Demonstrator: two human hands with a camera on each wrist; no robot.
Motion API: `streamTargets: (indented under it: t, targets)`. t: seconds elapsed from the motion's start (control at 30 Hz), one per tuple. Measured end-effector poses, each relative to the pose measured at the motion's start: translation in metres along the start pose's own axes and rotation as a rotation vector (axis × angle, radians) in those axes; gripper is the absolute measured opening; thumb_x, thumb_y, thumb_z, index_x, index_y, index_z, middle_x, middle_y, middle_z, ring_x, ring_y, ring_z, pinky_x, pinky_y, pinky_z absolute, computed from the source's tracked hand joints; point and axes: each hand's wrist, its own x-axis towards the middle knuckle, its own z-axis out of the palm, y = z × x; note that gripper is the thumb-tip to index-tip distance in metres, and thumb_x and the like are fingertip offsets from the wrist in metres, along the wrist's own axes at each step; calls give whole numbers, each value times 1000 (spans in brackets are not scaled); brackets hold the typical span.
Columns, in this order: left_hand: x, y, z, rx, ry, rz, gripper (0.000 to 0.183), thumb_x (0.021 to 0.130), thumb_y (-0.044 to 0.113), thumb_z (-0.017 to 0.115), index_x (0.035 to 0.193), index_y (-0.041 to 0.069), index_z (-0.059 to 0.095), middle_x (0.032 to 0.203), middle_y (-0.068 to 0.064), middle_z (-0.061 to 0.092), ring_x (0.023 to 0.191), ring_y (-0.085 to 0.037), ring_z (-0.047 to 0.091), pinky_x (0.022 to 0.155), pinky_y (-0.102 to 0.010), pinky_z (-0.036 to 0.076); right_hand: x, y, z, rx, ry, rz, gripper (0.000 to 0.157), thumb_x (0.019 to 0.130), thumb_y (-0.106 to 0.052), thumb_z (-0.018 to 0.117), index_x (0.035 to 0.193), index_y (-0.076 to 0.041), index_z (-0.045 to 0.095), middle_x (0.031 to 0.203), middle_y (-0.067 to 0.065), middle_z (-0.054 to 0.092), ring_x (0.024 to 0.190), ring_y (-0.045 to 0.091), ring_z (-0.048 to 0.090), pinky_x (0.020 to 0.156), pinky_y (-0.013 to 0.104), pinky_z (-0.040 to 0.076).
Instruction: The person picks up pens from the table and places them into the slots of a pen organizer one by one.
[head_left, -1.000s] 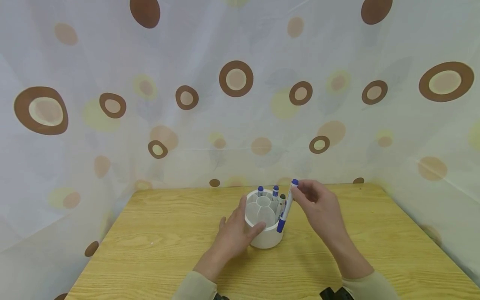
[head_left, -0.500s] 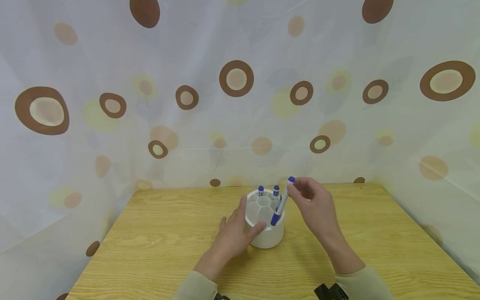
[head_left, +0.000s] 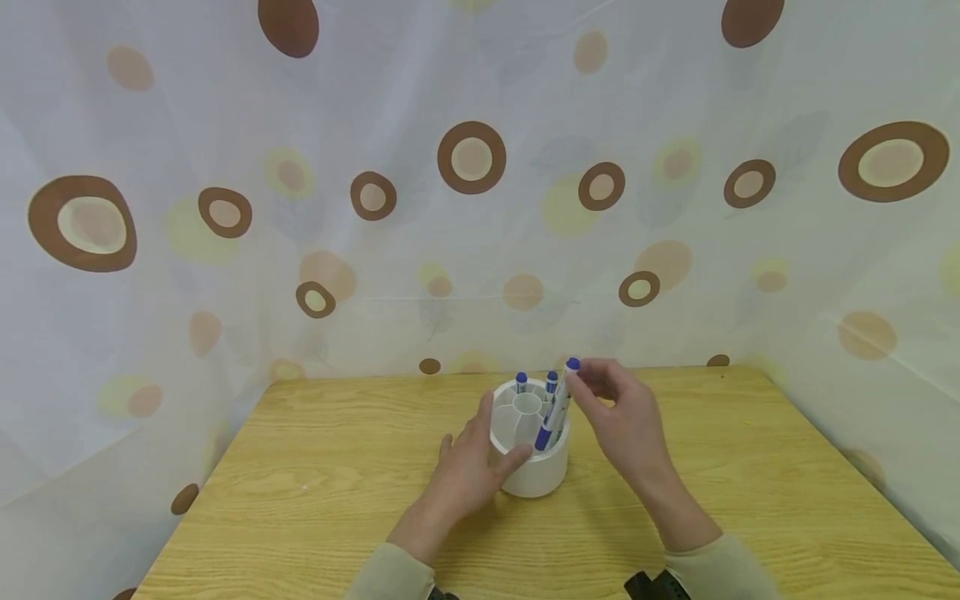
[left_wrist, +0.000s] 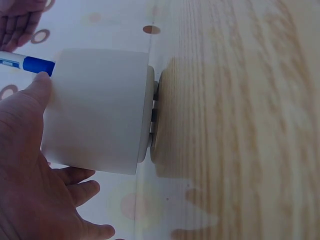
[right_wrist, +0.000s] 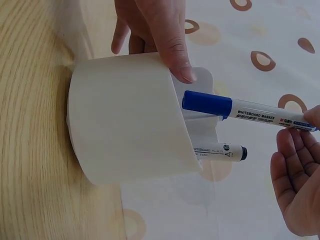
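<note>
A white round pen holder [head_left: 536,477] with several compartments stands on the wooden table [head_left: 330,492]. My left hand [head_left: 468,471] grips its left side, thumb over the near rim. Between thumb and fingertips, my right hand [head_left: 622,425] pinches a white whiteboard marker [right_wrist: 255,114] by its upper end. The marker slants over the holder's right front compartments, its large blue cap [right_wrist: 205,102] pointing down at the rim. Inside the holder stand a black-capped marker [right_wrist: 215,151] and, at the back, two blue-topped markers [head_left: 521,383].
A pale curtain [head_left: 480,250] with brown and yellow ovals hangs behind the table and along both sides. Dark devices [head_left: 656,586] are strapped at both wrists.
My right hand has moved left with the marker, from outside the holder's right side to over its opening. The left hand and the holder stay where they were.
</note>
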Motion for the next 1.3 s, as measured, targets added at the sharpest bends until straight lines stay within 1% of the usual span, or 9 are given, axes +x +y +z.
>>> streamTargets:
  t: [0.1,0.37,0.57,0.87,1.17,1.3]
  targets:
    - [0,0,0,-5,0,3,106,105,71,61,179,19,6,177,-15,36,162,-36,37,130,-75,10,-2,1,2,3,-11,-4,32,110,-36,72,126,-8,75,118,5,77,108,21,71,101,39,58]
    - [1,-1,0,4,5,18,105,105,68,62,179,20,6,175,-15,39,161,-36,39,129,-76,11,-5,4,7,6,-40,-31,28,109,-32,75,125,-10,78,115,2,79,106,18,73,100,39,58]
    - [-1,-2,0,11,10,32,105,106,68,62,179,16,6,175,-17,38,161,-37,38,128,-77,12,-7,7,9,-12,-60,-46,22,107,-29,78,122,-12,80,111,0,80,104,17,73,98,42,59]
    - [-1,-2,-1,4,15,35,105,106,68,61,179,15,8,174,-18,40,160,-37,40,129,-77,13,-11,14,11,-43,-103,-18,26,107,-32,78,123,-12,80,110,-1,80,104,18,73,98,46,58]
    - [-2,-1,-1,-3,14,38,105,106,68,62,179,14,9,174,-19,40,159,-38,41,128,-77,13,-15,18,11,-105,-159,13,23,106,-28,79,124,-13,79,111,-2,78,105,20,71,96,45,59]
    - [-2,0,-2,-4,15,39,105,106,68,62,179,14,9,174,-19,40,159,-38,41,128,-77,13,-16,20,11,-122,-171,11,24,106,-27,79,125,-12,79,111,-2,78,106,21,71,95,46,60]
